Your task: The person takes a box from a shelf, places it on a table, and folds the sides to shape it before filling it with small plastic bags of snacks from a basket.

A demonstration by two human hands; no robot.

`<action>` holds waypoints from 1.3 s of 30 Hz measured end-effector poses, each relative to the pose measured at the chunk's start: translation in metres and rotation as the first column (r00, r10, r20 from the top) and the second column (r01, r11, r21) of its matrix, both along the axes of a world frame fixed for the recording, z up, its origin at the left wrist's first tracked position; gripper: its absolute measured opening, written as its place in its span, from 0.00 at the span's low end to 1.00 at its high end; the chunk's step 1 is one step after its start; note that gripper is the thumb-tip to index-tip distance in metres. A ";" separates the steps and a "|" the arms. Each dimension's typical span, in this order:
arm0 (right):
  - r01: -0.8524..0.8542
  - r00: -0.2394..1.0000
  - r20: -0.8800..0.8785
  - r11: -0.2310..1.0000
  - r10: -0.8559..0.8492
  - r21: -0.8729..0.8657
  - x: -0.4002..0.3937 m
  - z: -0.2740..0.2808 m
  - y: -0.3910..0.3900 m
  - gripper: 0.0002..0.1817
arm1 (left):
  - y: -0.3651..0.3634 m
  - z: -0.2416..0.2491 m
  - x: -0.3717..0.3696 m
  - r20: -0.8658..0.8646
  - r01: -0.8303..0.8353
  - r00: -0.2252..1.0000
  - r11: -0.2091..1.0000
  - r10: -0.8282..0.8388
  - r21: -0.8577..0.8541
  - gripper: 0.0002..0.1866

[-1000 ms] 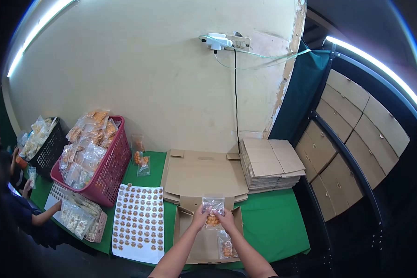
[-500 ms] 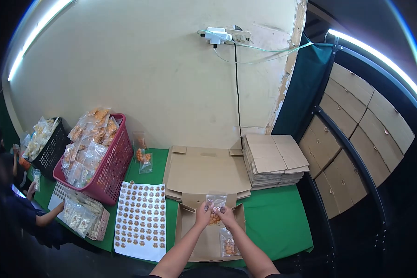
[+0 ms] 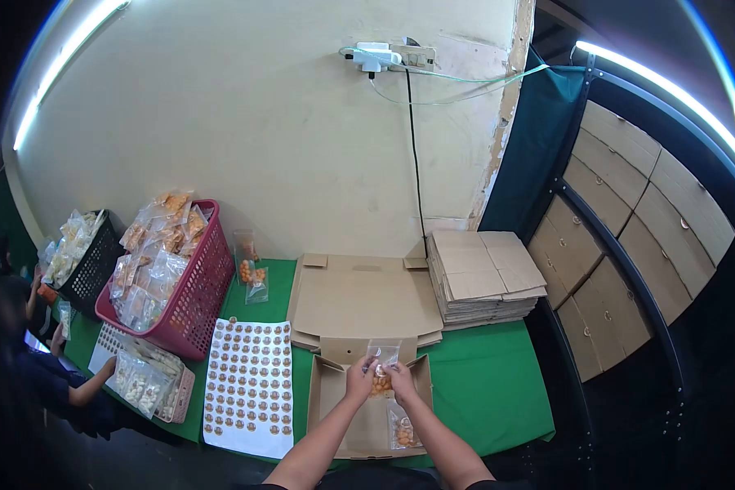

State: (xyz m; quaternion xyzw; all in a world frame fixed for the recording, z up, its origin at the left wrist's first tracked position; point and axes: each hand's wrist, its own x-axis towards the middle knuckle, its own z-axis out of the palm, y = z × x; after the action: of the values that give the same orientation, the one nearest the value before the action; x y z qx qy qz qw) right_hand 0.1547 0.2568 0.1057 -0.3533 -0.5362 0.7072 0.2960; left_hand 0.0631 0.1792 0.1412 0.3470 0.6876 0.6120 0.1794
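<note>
Above the open cardboard box (image 3: 335, 416), my left hand (image 3: 359, 380) and my right hand (image 3: 399, 381) pinch a clear zip bag (image 3: 384, 351) from both sides. Orange round snacks fill its lower part, and a small pale round spot, perhaps a sticker, shows between my fingertips. A second bag of orange snacks (image 3: 402, 429) lies inside the box at its right, under my right forearm. To the left is a white sheet of round stickers (image 3: 247, 384), with gaps in its bottom rows.
A pink basket (image 3: 189, 302) heaped with snack bags and a black basket (image 3: 86, 273) stand left. Loose snack bags (image 3: 256, 282) lie by the wall. Flattened cartons (image 3: 490, 282) are stacked right. A co-worker's hand (image 3: 98, 382) touches a bag of pale snacks (image 3: 141, 384).
My hands stay on the same bag, with the fingers shifted slightly and more of the orange snacks showing below them. The camera view has tilted a little.
</note>
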 end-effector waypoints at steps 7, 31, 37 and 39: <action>-0.011 0.998 0.056 0.999 0.008 0.045 0.000 0.010 -0.004 0.12 | 0.004 -0.015 -0.007 0.012 -0.048 0.999 0.999 0.048 -0.002 0.11; -0.492 0.792 0.429 0.870 0.434 0.028 0.084 0.005 0.016 0.21 | -0.054 -0.054 -0.004 0.022 -0.004 1.000 0.930 0.013 -0.367 0.09; -0.664 0.645 0.764 0.505 0.013 0.552 0.078 -0.030 -0.022 0.25 | -0.061 -0.083 0.008 0.052 0.125 0.989 0.596 -0.138 -0.793 0.10; -0.686 0.614 0.789 0.493 -0.003 0.536 0.074 -0.024 -0.031 0.27 | -0.062 -0.078 0.013 0.049 0.138 0.985 0.571 -0.168 -0.809 0.11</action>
State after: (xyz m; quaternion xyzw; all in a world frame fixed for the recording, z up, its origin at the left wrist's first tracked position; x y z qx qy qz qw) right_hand 0.2286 0.2258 0.0817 -0.2910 -0.9265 0.2366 0.0304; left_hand 0.0757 0.1173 0.0629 0.2956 0.8609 0.2082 0.3580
